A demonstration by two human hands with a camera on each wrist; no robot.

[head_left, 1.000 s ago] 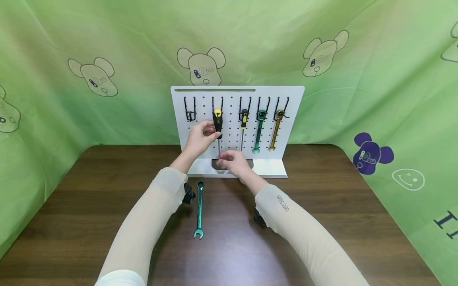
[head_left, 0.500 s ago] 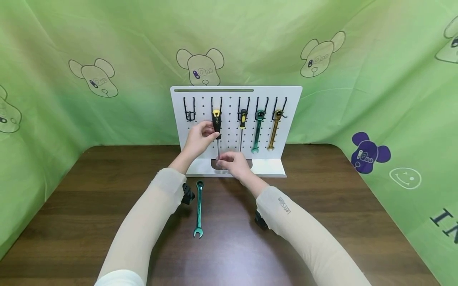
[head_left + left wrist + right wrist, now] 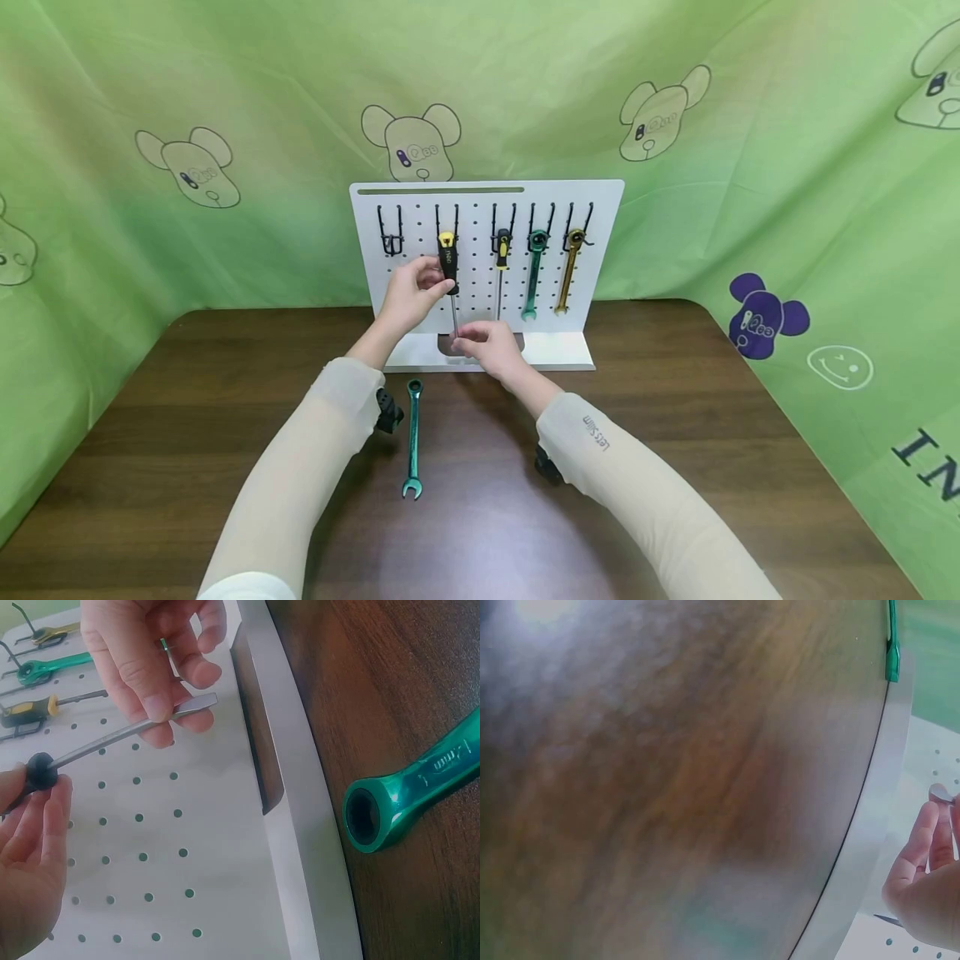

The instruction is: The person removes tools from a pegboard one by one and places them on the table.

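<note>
My left hand (image 3: 408,293) grips the black and yellow handle of a flat-head screwdriver (image 3: 448,265), which hangs upright at a black hook on the white pegboard (image 3: 606,197). Lower down, my right hand (image 3: 491,346) pinches the shaft near its end between thumb and fingers. The left wrist view shows the right thumb on the metal shaft (image 3: 105,740) just behind the flat tip. In the right wrist view, the blade tip (image 3: 940,793) pokes out at the fingertips. Most of the left hand's hold is hidden behind the handle in the head view.
On the board hang a smaller screwdriver (image 3: 502,250), a green ratchet wrench (image 3: 533,279) and a gold one (image 3: 567,275). A black hook (image 3: 392,243) is at far left. Another green ratchet wrench (image 3: 414,442) lies on the wooden table (image 3: 675,400), near the left wrist.
Both hands keep their hold on the screwdriver in nearly the same pose. The whole head view has shifted slightly, so the board appears a little further left.
</note>
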